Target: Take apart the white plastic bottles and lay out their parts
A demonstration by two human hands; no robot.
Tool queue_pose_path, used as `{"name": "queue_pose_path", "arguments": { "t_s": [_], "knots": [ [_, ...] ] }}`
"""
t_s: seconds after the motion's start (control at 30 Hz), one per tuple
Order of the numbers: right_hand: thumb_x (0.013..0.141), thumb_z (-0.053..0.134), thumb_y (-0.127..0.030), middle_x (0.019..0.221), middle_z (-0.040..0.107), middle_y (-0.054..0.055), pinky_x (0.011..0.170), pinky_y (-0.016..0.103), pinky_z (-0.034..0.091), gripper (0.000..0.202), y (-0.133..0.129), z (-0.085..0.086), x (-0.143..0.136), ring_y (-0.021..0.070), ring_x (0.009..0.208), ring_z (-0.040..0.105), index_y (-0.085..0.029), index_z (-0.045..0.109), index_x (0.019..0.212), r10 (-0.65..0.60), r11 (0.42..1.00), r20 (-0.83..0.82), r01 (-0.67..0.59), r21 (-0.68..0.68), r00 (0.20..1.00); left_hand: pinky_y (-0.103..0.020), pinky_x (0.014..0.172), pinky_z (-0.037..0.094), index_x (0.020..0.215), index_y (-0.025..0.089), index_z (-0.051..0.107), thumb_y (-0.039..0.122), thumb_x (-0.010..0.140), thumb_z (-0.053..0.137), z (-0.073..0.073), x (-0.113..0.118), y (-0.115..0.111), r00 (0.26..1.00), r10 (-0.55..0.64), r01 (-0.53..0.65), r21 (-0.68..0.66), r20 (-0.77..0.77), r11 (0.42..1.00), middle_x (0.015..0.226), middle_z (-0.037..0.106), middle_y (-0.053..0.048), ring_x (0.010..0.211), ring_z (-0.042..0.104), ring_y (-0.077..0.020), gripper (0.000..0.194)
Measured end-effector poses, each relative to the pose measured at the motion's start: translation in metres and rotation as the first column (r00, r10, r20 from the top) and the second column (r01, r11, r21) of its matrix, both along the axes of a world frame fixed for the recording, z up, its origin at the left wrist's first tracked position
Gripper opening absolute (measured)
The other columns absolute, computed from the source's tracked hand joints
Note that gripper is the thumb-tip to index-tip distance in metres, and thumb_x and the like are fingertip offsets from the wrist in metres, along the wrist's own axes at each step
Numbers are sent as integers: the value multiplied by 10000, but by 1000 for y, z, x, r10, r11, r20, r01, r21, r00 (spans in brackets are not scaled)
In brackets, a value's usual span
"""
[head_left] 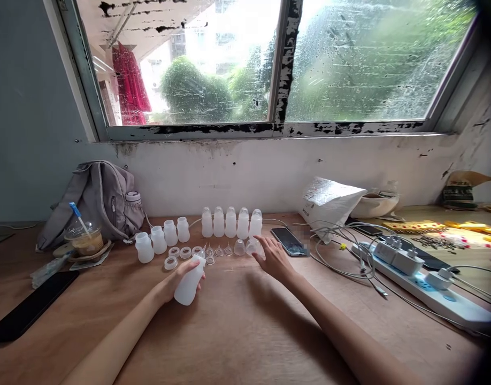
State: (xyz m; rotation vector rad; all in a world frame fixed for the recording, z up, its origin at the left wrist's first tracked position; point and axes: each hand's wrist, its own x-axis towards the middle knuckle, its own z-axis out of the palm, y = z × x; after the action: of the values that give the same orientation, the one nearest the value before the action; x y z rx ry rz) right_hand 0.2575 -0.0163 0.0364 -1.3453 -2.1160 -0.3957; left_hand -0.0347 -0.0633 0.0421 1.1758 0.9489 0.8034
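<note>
My left hand point(174, 282) is wrapped round a frosted white baby bottle point(187, 289), tilted with its neck up and to the right. My right hand point(273, 260) reaches over the table with fingers apart, beside a clear dome cap point(251, 247); whether it touches the cap I cannot tell. Another dome cap point(239, 247) stands to its left. Clear bottle nipples point(219, 251) and white collar rings point(170, 263) lie in rows left of the caps. Behind them stand several capped bottles point(230, 223), and farther left several bottles without tops point(144, 249).
A phone point(289, 241), tangled cables point(350, 262) and a power strip point(426, 294) lie on the right. A silver-white pouch point(329, 203) stands against the wall. On the left are a grey backpack point(103, 200), an iced drink cup point(85, 239) and a flat black device point(32, 305).
</note>
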Motion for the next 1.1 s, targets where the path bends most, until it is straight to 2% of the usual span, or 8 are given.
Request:
{"name": "queue_pose_path", "arguments": {
  "t_s": [0.3, 0.53, 0.63, 0.7, 0.83, 0.9, 0.97, 1.1],
  "knots": [
    [756, 493, -318, 977, 598, 91, 787, 367, 258, 319, 4, -14, -2, 245, 946, 462, -179, 494, 1044, -84, 989, 186, 104, -102, 979, -239, 478, 425, 984, 186, 425, 587, 745, 401, 1, 8, -5, 997, 79, -78, 100, 0, 992, 734, 579, -24, 537, 581, -144, 468],
    [756, 501, -313, 971, 594, 107, 808, 420, 240, 302, 1, -11, -3, 267, 963, 456, -190, 504, 1032, -120, 987, 142, 133, -85, 983, -217, 506, 418, 945, 182, 422, 438, 613, 645, 0, 18, -10, 970, 198, -138, 356, -138, 924, 709, 527, 20, 552, 537, -109, 474],
    [784, 483, -336, 943, 591, 105, 807, 409, 279, 270, -9, -1, -12, 255, 949, 468, -181, 513, 1003, -27, 997, -24, 25, -74, 999, -214, 527, 399, 852, 177, 459, 431, 645, 611, 1, 23, -18, 897, 339, -128, 566, -284, 814, 673, 520, 26, 588, 519, -116, 361],
    [810, 452, -357, 867, 592, 84, 746, 345, 350, 248, -20, 6, -23, 204, 835, 512, -177, 517, 967, 132, 974, -181, -162, -159, 975, -219, 541, 393, 835, 184, 475, 428, 676, 579, 0, 26, -24, 812, 441, -57, 700, -383, 712, 677, 537, 22, 603, 520, -125, 309],
    [778, 485, -450, 720, 562, 12, 500, 217, 381, 361, -49, 11, -51, 102, 546, 487, -185, 480, 1023, 326, 722, -516, -561, -405, 792, -248, 582, 406, 970, 201, 474, 354, 710, 538, -8, 32, -32, 613, 632, 193, 866, -474, 461, 799, 589, -17, 681, 559, -166, 308],
    [747, 524, -467, 683, 550, -9, 472, 199, 371, 399, -61, 8, -64, 89, 527, 479, -188, 473, 1028, 314, 630, -618, -645, -432, 721, -268, 581, 400, 984, 191, 485, 316, 722, 517, -12, 34, -33, 509, 713, 348, 873, -483, 343, 792, 592, -33, 673, 558, -180, 291],
    [734, 534, -480, 636, 529, -25, 440, 189, 360, 397, -70, 4, -74, 79, 494, 468, -178, 480, 985, 254, 586, -687, -673, -451, 681, -287, 574, 391, 995, 178, 491, 304, 734, 505, -14, 35, -33, 434, 762, 469, 843, -481, 265, 771, 591, -39, 650, 550, -187, 290],
    [752, 488, -508, 591, 474, -35, 364, 173, 327, 378, -78, 2, -81, 62, 428, 428, -154, 498, 881, 122, 581, -755, -664, -472, 644, -297, 572, 381, 1020, 174, 489, 266, 742, 495, -12, 36, -34, 383, 786, 567, 795, -486, 215, 788, 600, -47, 671, 549, -195, 293]
  ]
}}
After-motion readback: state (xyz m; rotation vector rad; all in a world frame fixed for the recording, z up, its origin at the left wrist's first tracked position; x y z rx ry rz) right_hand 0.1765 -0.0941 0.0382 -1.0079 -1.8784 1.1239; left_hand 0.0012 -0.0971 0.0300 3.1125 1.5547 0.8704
